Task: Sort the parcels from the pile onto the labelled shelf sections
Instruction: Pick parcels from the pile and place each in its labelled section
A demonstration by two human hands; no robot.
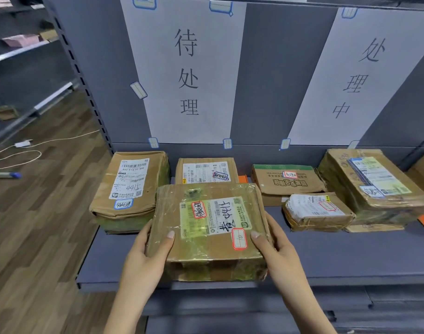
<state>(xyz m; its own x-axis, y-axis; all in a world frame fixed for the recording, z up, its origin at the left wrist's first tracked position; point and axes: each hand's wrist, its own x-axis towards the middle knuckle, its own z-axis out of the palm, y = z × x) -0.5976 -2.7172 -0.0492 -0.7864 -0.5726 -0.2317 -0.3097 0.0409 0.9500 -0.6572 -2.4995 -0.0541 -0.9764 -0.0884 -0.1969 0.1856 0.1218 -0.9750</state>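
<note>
In the head view the left hand [143, 256] and right hand [276, 249] clasp opposite sides of a taped cardboard parcel [208, 237], thumbs on top, over the front of the grey shelf [350, 256] beneath the 待处理 sign [187, 75]. I cannot tell whether it rests there yet. It is best lowered flat, label up, just before the rear parcel [206, 172], clear of the section under the 处理中 sign [350, 80].

Bare left hand [143, 254], right hand [277, 249], rounded nails [170, 234]
</note>
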